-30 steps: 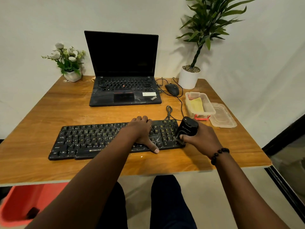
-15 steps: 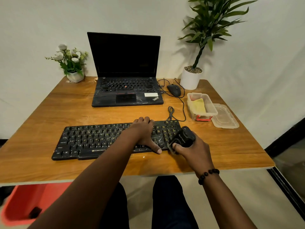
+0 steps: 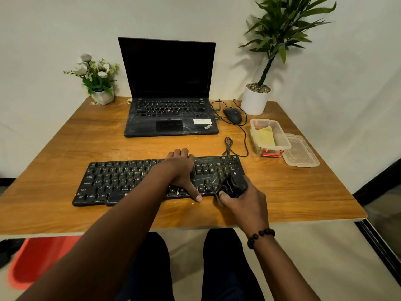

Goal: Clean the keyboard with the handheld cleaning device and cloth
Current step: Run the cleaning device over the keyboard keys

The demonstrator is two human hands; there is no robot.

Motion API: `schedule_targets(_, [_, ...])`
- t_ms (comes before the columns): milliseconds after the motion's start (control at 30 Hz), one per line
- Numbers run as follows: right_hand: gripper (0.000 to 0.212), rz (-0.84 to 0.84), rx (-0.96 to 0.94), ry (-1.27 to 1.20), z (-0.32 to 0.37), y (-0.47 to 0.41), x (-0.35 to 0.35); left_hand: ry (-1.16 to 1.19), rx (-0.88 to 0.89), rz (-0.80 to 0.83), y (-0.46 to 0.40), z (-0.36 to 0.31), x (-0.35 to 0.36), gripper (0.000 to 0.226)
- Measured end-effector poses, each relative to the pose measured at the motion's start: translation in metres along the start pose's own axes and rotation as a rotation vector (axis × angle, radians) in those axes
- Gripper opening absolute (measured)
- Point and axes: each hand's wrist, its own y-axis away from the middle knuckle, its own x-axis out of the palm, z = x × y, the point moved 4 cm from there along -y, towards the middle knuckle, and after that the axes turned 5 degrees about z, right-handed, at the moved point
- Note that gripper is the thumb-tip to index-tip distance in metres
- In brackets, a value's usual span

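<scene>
A dusty black keyboard (image 3: 121, 181) lies across the near half of the wooden desk (image 3: 303, 192). My left hand (image 3: 181, 170) presses flat on its right-middle keys, thumb hooked over the front edge, holding it steady. My right hand (image 3: 243, 203) grips a small black handheld cleaning device (image 3: 233, 185), its brush end down on the keyboard's lower right corner by the number pad. A yellow cloth (image 3: 265, 135) lies folded inside a clear plastic box (image 3: 284, 146) at the right.
An open black laptop (image 3: 171, 124) stands behind the keyboard. A wired mouse (image 3: 232, 115) and looped cables lie to its right. The box's lid (image 3: 300, 152) rests beside it. A white plant pot (image 3: 255, 101) and a small flower pot (image 3: 102, 95) occupy the back corners.
My right hand has dragged the cleaning device from the keyboard's right edge toward me, onto the lower right keys. The left hand has stayed pressed on the keyboard.
</scene>
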Motion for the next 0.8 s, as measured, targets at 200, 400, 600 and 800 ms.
schedule_targets(200, [0.032,-0.048,-0.026,-0.083,0.01,-0.017,-0.02,0.007,0.019,-0.035,0.001,0.002,0.005,0.138])
schedule_targets(400, [0.044,0.164,-0.054,-0.03,0.015,-0.02,-0.009,0.024,0.023,-0.04,0.003,-0.001,0.004,0.139])
schedule_targets(600, [0.044,0.077,-0.145,-0.114,0.031,-0.052,-0.027,0.035,0.044,-0.069,0.004,-0.009,0.006,0.135])
schedule_targets(800, [0.044,0.016,-0.154,0.038,0.044,-0.09,-0.011,0.022,0.034,-0.081,0.005,-0.01,0.005,0.138])
